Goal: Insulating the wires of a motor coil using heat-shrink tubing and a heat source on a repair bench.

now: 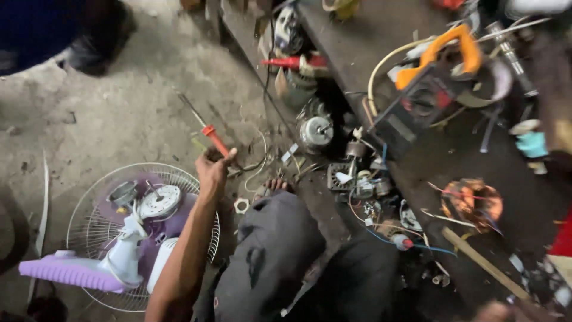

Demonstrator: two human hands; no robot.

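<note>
Your left hand [213, 170]: clenched around the red handle of a screwdriver [205, 128], shaft pointing up and away over the concrete floor [119, 107]. Your right hand [497, 311]: only a blurred edge at the bottom right; grip cannot be told. Fan [128, 229]: lying on the floor just left of your forearm, wire guard down, purple base toward you. Small motor [314, 131]: on the floor beside the dark worktop [369, 36]. Orange-jawed clamp meter [432, 83]: on the worktop.

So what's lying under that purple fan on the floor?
Under the purple fan lies its round wire guard, flat on the dusty concrete floor. The fan's white motor housing and the left hand's forearm cover part of it.
</note>
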